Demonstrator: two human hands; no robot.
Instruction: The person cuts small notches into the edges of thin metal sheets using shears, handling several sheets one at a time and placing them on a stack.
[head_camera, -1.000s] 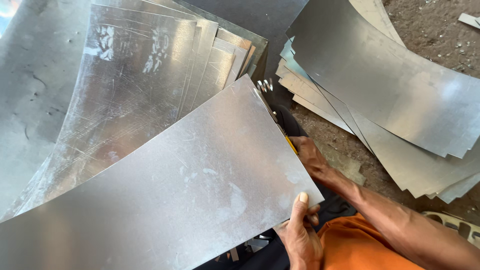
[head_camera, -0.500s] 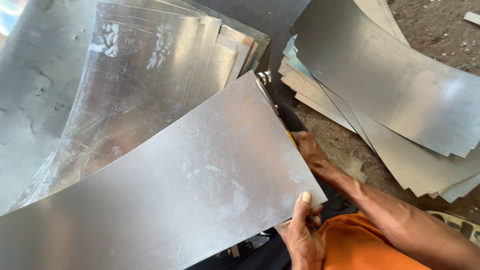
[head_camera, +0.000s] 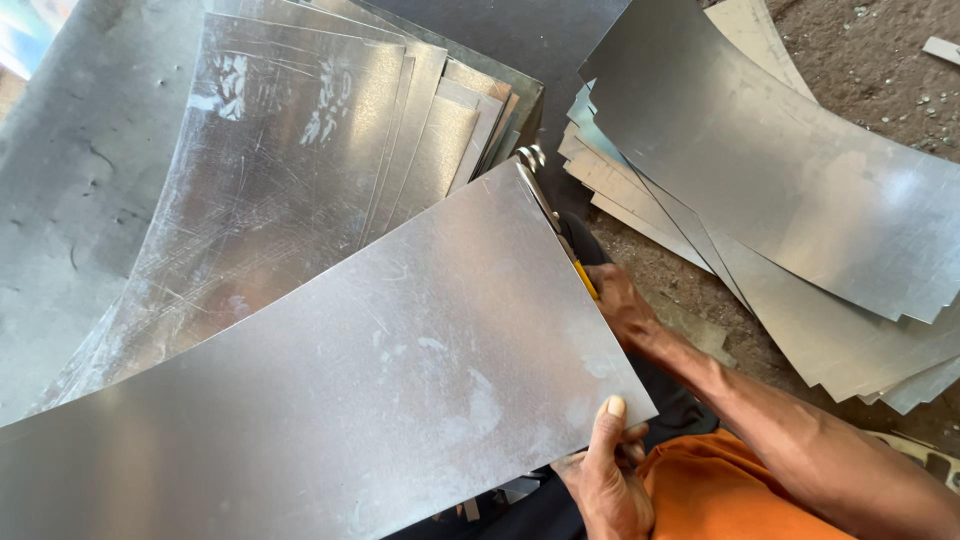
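The centre and lower left of the frame are covered by a large metal sheet (head_camera: 330, 400). The upper left is blocked by a fanned stack of sheets (head_camera: 300, 150), the right by a second stack (head_camera: 800, 200). Free passage is limited to the dark gap (head_camera: 560, 110) at upper centre and the bare dirt floor (head_camera: 860, 50) at upper right.

A sheet-metal workshop: stacked galvanized sheets (head_camera: 800, 200) on dirt floor (head_camera: 880, 50).
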